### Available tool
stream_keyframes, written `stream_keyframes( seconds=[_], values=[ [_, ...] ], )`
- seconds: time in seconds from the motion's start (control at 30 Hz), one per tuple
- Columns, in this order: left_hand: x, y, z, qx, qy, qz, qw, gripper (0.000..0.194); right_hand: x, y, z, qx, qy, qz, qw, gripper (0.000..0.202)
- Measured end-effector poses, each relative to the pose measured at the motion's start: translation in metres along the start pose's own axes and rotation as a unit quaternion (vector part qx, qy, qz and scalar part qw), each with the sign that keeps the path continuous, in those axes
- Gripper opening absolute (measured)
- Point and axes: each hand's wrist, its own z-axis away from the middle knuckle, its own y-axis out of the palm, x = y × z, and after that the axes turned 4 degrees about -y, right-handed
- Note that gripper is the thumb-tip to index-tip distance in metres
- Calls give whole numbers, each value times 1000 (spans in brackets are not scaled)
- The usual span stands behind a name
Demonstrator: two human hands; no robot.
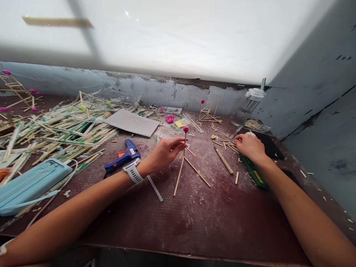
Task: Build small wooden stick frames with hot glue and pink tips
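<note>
My left hand (168, 152), with a white watch on the wrist, pinches the upright of a small wooden stick frame (197, 171). A pink clay ball (185, 129) caps that upright, and thin legs spread from it down to the table. Over at the right, my right hand (250, 146) has its fingers closed by a pile of short cut sticks (230, 144); what they hold, if anything, is hidden. A long green tool (253, 172) with a yellow mark lies under my right wrist. Between the hands rests a thicker, pencil-like rod (224, 161).
A blue glue gun (125, 155) lies left of my left hand, near a clear glue stick (155, 188). Further left are a heap of sticks (61, 129) and a light-blue case (33, 183). Behind stand another stick frame (208, 118), a grey board (132, 122) and a clear bottle (247, 105).
</note>
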Motion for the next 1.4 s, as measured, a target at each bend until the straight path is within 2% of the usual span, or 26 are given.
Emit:
stream_keyframes(
  seconds=[0.17, 0.87, 1.2, 1.4],
  values=[
    [2, 1, 0, 12, 18, -39, 999, 32, 5, 0, 2, 11, -3, 8, 1000, 32],
    [3, 2, 1, 50, 27, -27, 998, 23, 31, -14, 18, 23, -30, 9, 999, 32],
    [3, 5, 0, 51, 32, -35, 998, 23, 36, -18, 21, 30, -30, 23, 999, 34],
    [3, 5, 0, 56, 12, -12, 998, 26, 37, -18, 22, 32, -30, 23, 999, 35]
  ],
)
